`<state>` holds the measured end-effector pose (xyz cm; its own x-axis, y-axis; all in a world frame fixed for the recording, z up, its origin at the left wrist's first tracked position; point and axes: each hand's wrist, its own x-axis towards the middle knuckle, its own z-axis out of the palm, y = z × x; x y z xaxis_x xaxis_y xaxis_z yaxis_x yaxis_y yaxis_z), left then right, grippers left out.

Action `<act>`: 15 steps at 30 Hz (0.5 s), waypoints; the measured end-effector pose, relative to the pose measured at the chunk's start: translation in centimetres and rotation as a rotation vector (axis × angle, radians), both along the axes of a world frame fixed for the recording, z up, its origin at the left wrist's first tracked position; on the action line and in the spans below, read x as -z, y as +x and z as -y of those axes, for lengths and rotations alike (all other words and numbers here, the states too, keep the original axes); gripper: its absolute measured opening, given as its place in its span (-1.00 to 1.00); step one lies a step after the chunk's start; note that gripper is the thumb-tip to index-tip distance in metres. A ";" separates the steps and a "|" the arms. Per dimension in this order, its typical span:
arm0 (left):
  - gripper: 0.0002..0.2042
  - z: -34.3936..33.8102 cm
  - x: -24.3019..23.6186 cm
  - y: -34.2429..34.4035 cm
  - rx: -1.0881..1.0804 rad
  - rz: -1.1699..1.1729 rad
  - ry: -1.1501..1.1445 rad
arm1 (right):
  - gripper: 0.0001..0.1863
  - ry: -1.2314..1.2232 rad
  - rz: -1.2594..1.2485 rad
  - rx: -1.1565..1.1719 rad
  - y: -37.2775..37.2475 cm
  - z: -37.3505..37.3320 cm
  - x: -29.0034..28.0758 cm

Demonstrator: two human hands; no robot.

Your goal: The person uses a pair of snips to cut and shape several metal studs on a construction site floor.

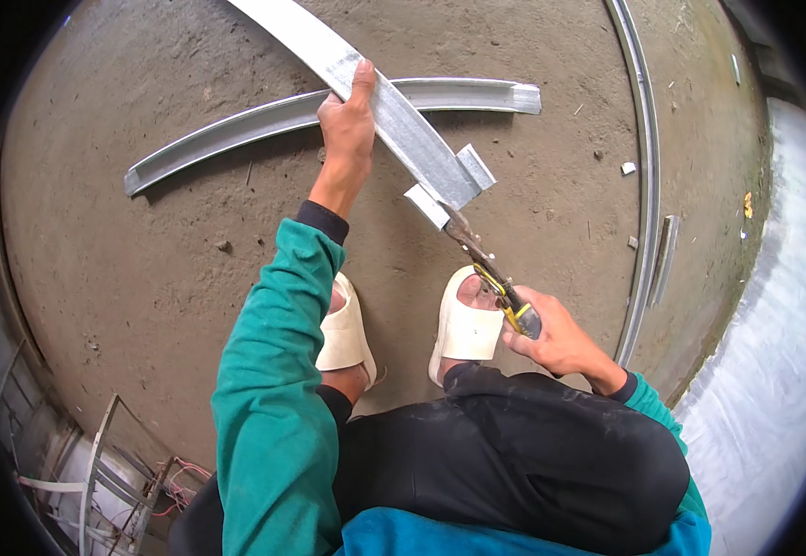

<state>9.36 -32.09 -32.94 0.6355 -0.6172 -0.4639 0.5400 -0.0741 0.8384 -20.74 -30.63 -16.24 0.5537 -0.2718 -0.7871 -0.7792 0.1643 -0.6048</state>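
Note:
My left hand (348,125) is closed around a pale galvanized metal channel (412,139), its thumb lying on the upper face. The channel runs from the top edge down toward my feet, and at its near end two side flaps are bent outward. Tin snips (491,273) with yellow-and-black handles sit in my right hand (556,335), fingers wrapped round the grips. The snips' jaws meet the channel's near end beside the left flap; how far they are apart is too small to tell. Beneath the held channel lies a second metal channel (236,130), crossing it on the ground.
A long metal rail (648,185) stretches along the right, with a short metal offcut (665,259) beside it. My sandaled feet (472,324) rest just below the snips. At the lower left stands a metal frame (97,463) near pink wires (181,482). Small debris dots the dirt floor.

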 end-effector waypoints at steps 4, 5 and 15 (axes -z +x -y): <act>-0.55 0.0 -0.1 -0.1 0.015 -0.012 0.011 | -0.64 -0.064 -0.005 -0.029 -0.6 -0.2 0.9; -0.55 0.1 -0.1 -0.3 0.013 -0.010 0.014 | -0.64 -0.067 -0.006 -0.029 -0.7 -0.1 0.9; -0.56 0.6 -0.2 -0.1 0.060 -0.016 0.004 | -0.64 0.087 0.098 0.044 -0.3 0.7 1.0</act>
<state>9.27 -32.71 -32.72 0.5901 -0.6522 -0.4759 0.5478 -0.1096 0.8294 -21.06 -31.38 -17.26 0.6180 -0.2304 -0.7517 -0.7083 0.2517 -0.6595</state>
